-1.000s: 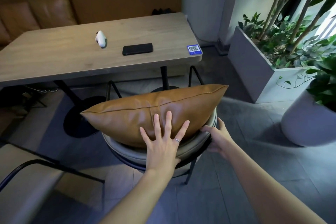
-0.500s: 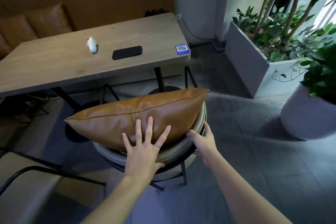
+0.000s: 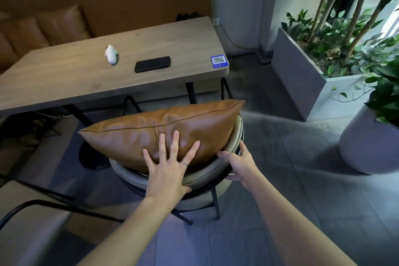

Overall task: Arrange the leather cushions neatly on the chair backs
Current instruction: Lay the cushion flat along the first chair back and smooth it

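Leather cushion (image 3: pixel 164 134) stands on edge against chair back (image 3: pixel 205 176), overhanging its left end. Left hand (image 3: pixel 168 170) flat, fingers spread, pressing cushion; right hand (image 3: pixel 238 165) clasping the chair's rim. Risk: once released, the overhang likely tips it leftward.

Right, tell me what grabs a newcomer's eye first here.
The tan leather cushion lying along the chair back, dead centre, with the left hand spread flat on it. The right hand grips the chair's rim. Behind, a black phone lies on the wooden table.

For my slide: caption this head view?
Left hand flat on leather cushion, right hand gripping chair back.
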`<state>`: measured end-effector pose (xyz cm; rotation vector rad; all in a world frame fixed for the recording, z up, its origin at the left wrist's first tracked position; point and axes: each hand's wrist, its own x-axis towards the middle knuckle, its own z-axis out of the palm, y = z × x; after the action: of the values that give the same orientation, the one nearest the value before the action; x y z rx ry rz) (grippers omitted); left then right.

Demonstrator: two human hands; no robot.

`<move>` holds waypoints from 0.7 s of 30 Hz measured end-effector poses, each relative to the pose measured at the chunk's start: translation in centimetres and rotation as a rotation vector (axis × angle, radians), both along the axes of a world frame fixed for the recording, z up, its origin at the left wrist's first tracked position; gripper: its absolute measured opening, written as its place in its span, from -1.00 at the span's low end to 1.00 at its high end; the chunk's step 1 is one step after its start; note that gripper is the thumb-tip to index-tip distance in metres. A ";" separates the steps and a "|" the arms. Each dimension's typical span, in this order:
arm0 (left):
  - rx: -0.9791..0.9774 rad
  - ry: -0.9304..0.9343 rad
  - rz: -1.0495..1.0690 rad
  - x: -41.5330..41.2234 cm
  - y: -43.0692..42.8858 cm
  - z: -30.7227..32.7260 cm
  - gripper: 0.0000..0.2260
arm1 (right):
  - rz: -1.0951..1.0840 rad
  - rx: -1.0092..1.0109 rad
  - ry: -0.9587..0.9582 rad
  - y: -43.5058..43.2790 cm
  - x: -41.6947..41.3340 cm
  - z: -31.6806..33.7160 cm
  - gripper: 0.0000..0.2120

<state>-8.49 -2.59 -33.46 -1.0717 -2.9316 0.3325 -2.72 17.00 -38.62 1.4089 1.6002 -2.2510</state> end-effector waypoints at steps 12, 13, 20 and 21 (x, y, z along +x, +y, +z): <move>0.096 -0.036 0.123 0.7 3.1 1.8 0.23 | 0.001 -0.078 0.014 -0.7 0.4 0.7 0.05; 0.098 -0.025 0.115 1.2 2.6 1.6 0.21 | -0.005 -0.086 0.022 -1.0 0.6 0.7 0.07; 0.101 0.046 0.034 2.7 0.6 -0.2 0.14 | -0.073 -0.125 0.064 -1.8 1.7 0.4 0.05; 0.095 0.046 0.029 2.6 0.7 -0.2 0.13 | -0.070 -0.121 0.060 -1.7 1.6 0.6 0.05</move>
<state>-5.91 -1.90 -33.61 -0.9969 -2.8929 0.2132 -1.09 15.28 -38.06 1.4004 1.4241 -2.4062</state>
